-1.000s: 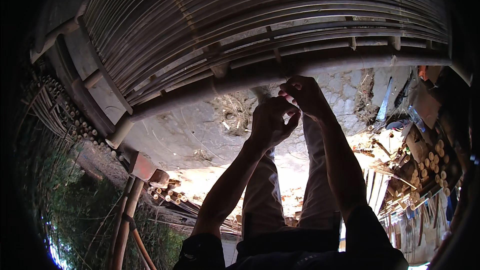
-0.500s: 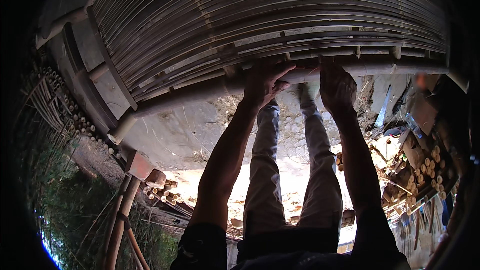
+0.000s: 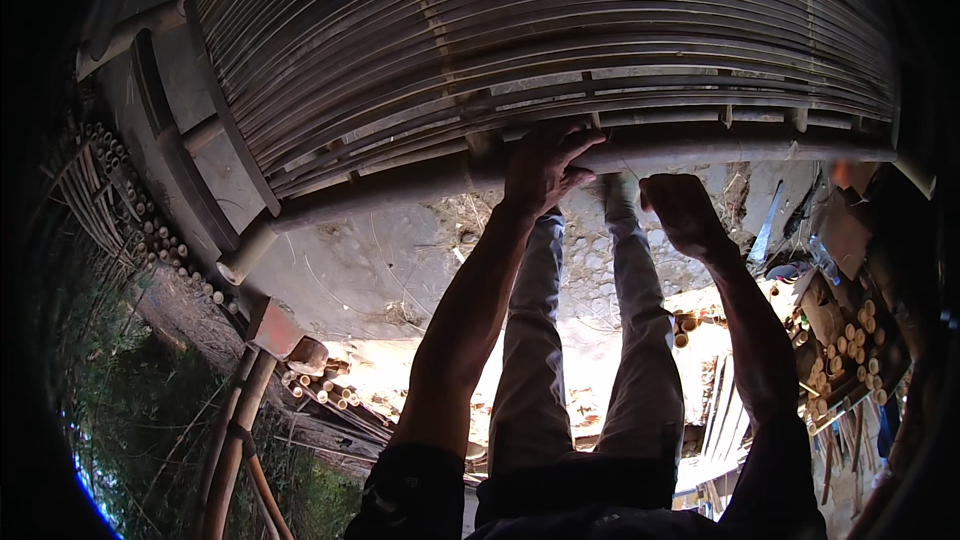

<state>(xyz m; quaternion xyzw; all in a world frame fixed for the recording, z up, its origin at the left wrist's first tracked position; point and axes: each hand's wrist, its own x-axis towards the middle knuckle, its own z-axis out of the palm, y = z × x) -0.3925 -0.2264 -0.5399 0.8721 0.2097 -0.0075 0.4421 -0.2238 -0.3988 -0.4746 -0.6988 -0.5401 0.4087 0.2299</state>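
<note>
Along the near edge of a bamboo slat frame point(image 3: 640, 25) runs a thick bamboo pole point(image 3: 740, 148). My left hand point(image 3: 540, 168) grips this pole near its middle, index finger along the top and thumb lower down, apart from each other. Its other fingers are mostly hidden. To the right and just below the pole, my right hand point(image 3: 688, 215) is closed in a pinch. A thin strand point(image 3: 630, 168) runs from near the pole toward its fingertips; what it is made of is too fine to tell.
Cut bamboo poles point(image 3: 850, 345) are stacked at the right, beside a blue-white saw-like blade point(image 3: 768, 225). More bamboo ends point(image 3: 165, 240) lie at the left. A red brick-like block point(image 3: 275, 328) sits atop a post at lower left. My legs point(image 3: 530, 360) stand below the frame.
My right hand has pulled away from the pole, down and slightly right, with the thin strand. My left hand stays at the pole, shifted slightly in the picture with the whole view.
</note>
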